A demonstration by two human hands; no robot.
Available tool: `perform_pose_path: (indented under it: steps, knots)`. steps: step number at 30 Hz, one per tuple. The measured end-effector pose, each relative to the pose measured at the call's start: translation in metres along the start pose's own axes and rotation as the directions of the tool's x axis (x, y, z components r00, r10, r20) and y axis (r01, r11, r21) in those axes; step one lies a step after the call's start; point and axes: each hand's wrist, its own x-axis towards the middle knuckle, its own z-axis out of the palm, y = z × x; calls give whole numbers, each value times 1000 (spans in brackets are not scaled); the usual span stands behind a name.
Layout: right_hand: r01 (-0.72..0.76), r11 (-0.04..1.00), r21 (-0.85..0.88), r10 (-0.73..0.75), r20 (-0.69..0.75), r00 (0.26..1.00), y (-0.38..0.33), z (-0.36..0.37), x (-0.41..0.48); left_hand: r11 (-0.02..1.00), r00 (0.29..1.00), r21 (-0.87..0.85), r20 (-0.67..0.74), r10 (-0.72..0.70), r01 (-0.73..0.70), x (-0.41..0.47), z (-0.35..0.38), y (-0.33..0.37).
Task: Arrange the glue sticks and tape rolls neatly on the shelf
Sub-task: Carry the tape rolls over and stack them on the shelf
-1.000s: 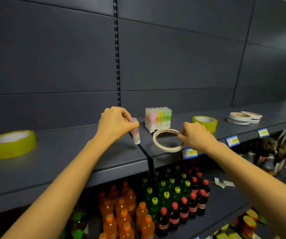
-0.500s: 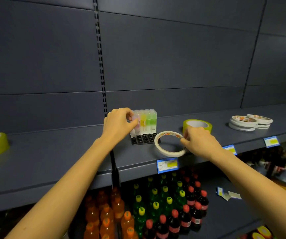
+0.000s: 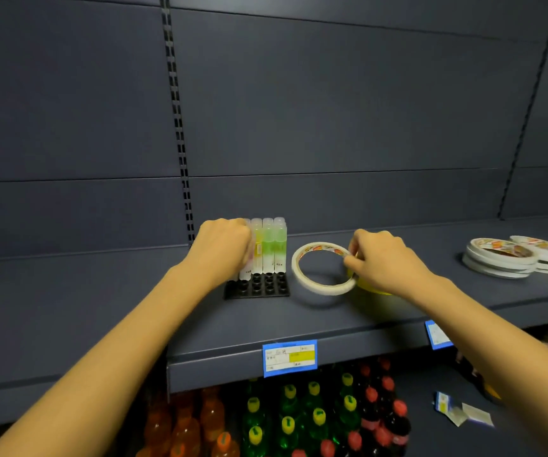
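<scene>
Glue sticks [image 3: 267, 247] upright in black tray [image 3: 256, 286], mid shelf [image 3: 101, 301]. My left hand [image 3: 223, 247] curled at their left edge, seemingly seating one, contents hidden. Right hand [image 3: 378, 260] pinches tilted tape roll [image 3: 322, 268] just right of tray. Next: lay roll flat, probably with far-right tape stacks [image 3: 500, 258].

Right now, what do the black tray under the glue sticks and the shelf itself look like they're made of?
The black tray looks like moulded plastic: glossy highlights sit on its round sockets. The glue sticks show translucent plastic caps and tinted bodies. The shelf looks like painted sheet metal, matte grey-blue, with a folded front lip; the material under the paint is a guess.
</scene>
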Motion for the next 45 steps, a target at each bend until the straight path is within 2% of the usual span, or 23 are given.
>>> perform_pose_path:
  steps: [5, 13, 16, 18, 26, 30, 35, 38, 40, 43, 45]
  knots:
    - [17, 998, 55, -17, 10, 1000, 20, 3, 14, 999, 999, -8, -25, -47, 46, 6, 5, 7]
    - [41, 991, 128, -44, 24, 999, 64, -7, 22, 970, 982, 193, 84, -167, 148, 7, -8, 12]
    - [58, 989, 134, -59, 9, 998, 89, -17, 29, 948, 974, 246, 57, -221, 201, 17, -18, 28]
    - [65, 990, 124, -67, 7, 998, 110, -27, 34, 952, 972, 220, 48, -229, 213, 27, -24, 50]
    - [38, 998, 46, -39, 22, 999, 224, -67, 48, 966, 970, -96, -6, -241, 240, 80, -37, 169]
    - [-46, 999, 22, 46, 19, 999, 280, -76, 57, 949, 960, -162, -35, -279, 269, 96, -40, 210]
    - [-53, 998, -38, 57, 123, 991, 316, -64, 65, 939, 951, -163, -12, -308, 302, 100, -40, 237]
    - [14, 973, -230, -5, 42, 999, 313, -64, 66, 929, 940, -149, 3, -342, 338, 95, -44, 236]
    - [79, 963, -258, -87, -20, 996, 301, -68, 68, 920, 930, -139, 9, -368, 366, 87, -50, 231]
    - [280, 957, -76, -282, -12, 959, 261, -69, 67, 902, 908, -102, 20, -419, 419, 68, -61, 218]
    - [433, 901, 30, -433, -3, 901, 224, -63, 60, 872, 876, -78, 33, -482, 483, 48, -68, 206]
